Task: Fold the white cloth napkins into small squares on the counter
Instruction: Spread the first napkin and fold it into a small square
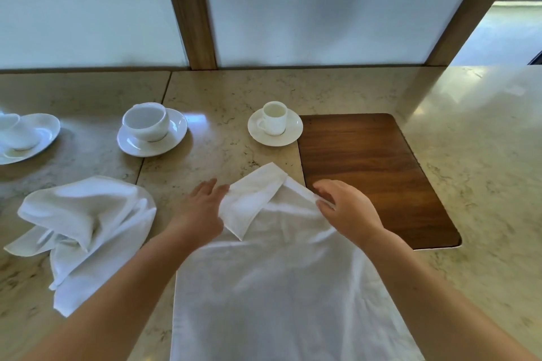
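Pinching one napkin — left hand, right hand — second napkin crumpled, three cups.

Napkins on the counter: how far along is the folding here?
Done: nothing; no folded square is visible. In hand: the spread napkin has one far corner turned over, with the left hand and right hand at its far edge. Left: finishing it, then the crumpled napkin lying beside it on the counter.

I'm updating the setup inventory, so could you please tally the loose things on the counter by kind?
Napkins: 2, spread napkin, crumpled napkin
Cups: 3
Saucers: 3
Wooden board: 1
Total: 9
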